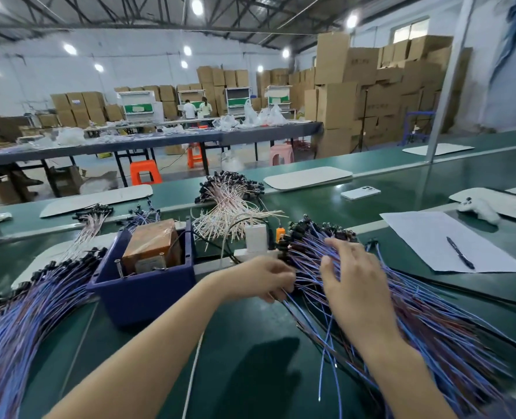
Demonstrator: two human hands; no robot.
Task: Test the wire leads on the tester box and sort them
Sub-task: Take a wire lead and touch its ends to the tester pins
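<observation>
Blue wire leads (pixel 432 322) heaped on the bench (pixel 250 343) right of the tester box (pixel 141 290): right hand (pixel 352 276) rests on them, fingers spread, while left hand (pixel 262 279) pinches a few at the heap's edge.

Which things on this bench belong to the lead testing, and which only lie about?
For the job: tester box, blue leads at right, blue leads at left, pale leads behind.
Lying about: white phone, pen, paper sheet.

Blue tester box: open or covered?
Open: no lid on the blue tester box; the brown block inside shows from above.
</observation>
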